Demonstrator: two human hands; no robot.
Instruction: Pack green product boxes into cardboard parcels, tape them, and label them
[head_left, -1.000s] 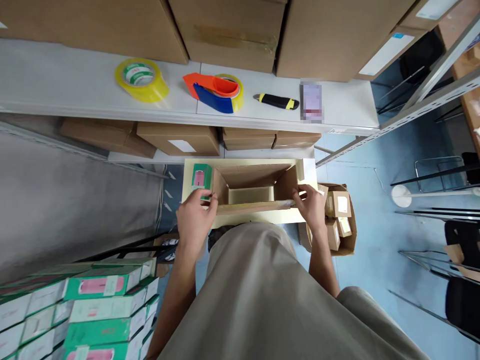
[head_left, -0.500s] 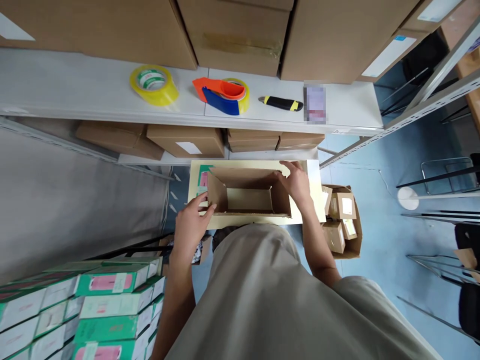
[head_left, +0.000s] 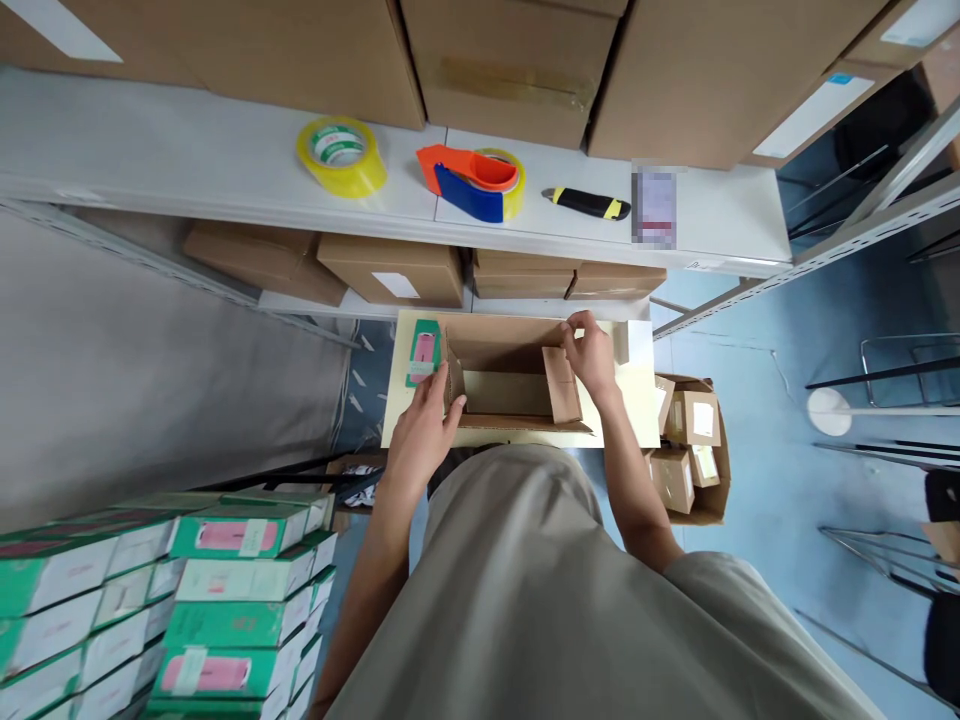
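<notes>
An open brown cardboard box [head_left: 507,392] stands on a small pale table [head_left: 637,400] in front of me. My left hand [head_left: 426,430] rests against the box's left end flap, fingers together. My right hand [head_left: 590,352] grips the far right corner of the box, where the right end flap is folded inward. A green and pink product carton [head_left: 424,352] lies flat on the table just left of the box, beyond my left hand.
On the white shelf [head_left: 187,165] above lie a yellow tape roll [head_left: 341,155], an orange and blue tape dispenser [head_left: 472,183] and a black and yellow utility knife [head_left: 586,203]. Green cartons [head_left: 187,600] are stacked lower left. A floor carton [head_left: 690,450] of small boxes sits right.
My right hand moved from the box's near right corner to its far right corner and the right flap folded inward. My left hand shifted onto the left flap.
</notes>
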